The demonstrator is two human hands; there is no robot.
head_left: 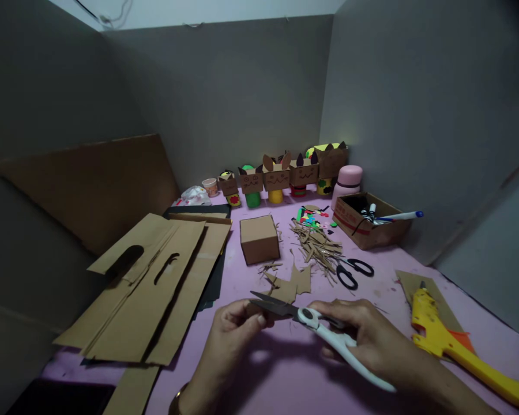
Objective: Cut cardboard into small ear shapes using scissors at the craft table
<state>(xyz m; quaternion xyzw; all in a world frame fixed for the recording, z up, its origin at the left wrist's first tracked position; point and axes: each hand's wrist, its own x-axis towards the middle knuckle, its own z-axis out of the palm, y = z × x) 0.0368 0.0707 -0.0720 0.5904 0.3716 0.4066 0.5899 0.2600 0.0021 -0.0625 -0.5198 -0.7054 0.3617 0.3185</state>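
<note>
My right hand is wrapped round white-handled scissors, whose blades point left and stand apart. Between those blades and my left hand is a small dark brown piece of cardboard. Its near edge is pinched by my left fingers, and the blades partly cover it. Just beyond lie jagged cardboard scraps. Farther back stands a closed cardboard box with dark edges. To its right is a heap of thin cardboard strips, with black-handled scissors beside it.
Flat cardboard sheets are stacked at the left. A yellow glue gun lies at the right. Behind it stand an open box of pens and a pink bottle. Several cardboard animal figures line the back wall.
</note>
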